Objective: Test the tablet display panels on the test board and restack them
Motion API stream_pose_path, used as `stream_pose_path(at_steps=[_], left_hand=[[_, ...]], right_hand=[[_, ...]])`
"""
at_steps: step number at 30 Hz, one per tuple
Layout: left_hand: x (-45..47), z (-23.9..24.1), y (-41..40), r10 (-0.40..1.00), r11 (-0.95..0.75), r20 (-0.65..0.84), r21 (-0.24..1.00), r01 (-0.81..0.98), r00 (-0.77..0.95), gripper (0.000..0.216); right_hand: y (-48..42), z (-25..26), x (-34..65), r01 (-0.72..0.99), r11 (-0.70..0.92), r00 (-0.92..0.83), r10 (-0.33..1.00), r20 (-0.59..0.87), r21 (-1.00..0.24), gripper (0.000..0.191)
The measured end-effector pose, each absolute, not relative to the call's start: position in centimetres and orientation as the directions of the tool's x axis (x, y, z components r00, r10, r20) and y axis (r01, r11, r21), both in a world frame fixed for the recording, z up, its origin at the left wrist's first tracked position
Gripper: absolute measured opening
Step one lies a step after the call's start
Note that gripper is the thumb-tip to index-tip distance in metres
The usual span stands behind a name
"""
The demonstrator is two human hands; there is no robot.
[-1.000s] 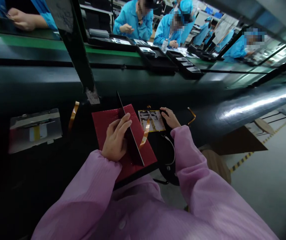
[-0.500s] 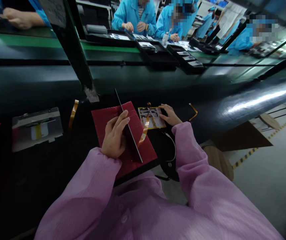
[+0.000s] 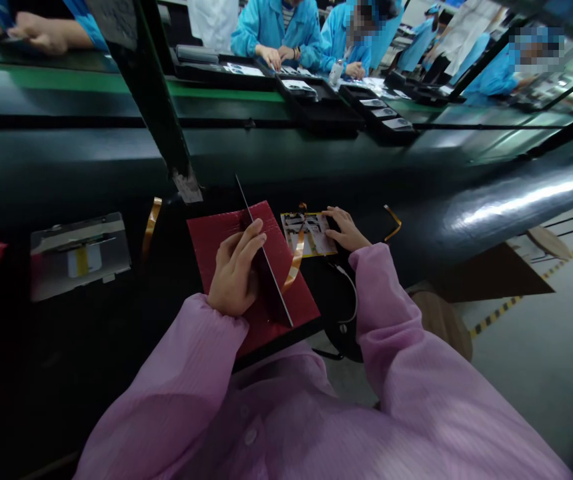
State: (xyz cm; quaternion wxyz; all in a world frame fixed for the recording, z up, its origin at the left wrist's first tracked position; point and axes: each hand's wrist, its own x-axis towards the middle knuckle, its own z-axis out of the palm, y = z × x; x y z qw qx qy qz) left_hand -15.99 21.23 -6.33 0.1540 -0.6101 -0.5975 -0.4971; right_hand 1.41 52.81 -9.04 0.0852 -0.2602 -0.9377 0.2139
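Note:
My left hand [image 3: 235, 270] grips a thin dark panel, probably a display screen [image 3: 271, 279], standing tilted on its long edge over a red sheet [image 3: 216, 233]. An orange ribbon cable [image 3: 295, 263] runs from beside the panel up over a circuit board [image 3: 316, 245] with a yellow border. At the board's right end is my right hand [image 3: 345, 230], its index finger and thumb apart and holding that edge. The panel's face and my left thumb are mostly hidden.
Left of the sheet lie a clear plate with metal parts [image 3: 82, 257] and a loose ribbon cable [image 3: 152, 223]. Another short ribbon cable [image 3: 392, 223] rests at right, and a white cable [image 3: 353, 293] curves below the board. A slanted post [image 3: 161, 120] stands ahead; co-workers sit beyond black trays [image 3: 323, 117].
The whole view has shifted slightly, so everything appears a little farther right. Both hands keep the same hold, and the panel stays at the same tilt.

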Motion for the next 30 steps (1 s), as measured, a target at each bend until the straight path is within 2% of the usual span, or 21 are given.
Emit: stream_pose_path(at_steps=[21, 30], left_hand=[[-16.03, -6.19, 21.23, 0.584, -0.227, 0.788, 0.39, 0.892, -0.196, 0.073], [-15.92, -6.17, 21.22, 0.589, -0.24, 0.78, 0.421, 0.875, -0.213, 0.073]], right_hand=[[52.59, -9.0, 1.42, 0.441, 0.786, -0.851, 0.52, 0.078, -0.433, 0.057], [52.83, -8.86, 1.65, 0.426, 0.781, -0.859, 0.508, 0.068, -0.457, 0.058]])
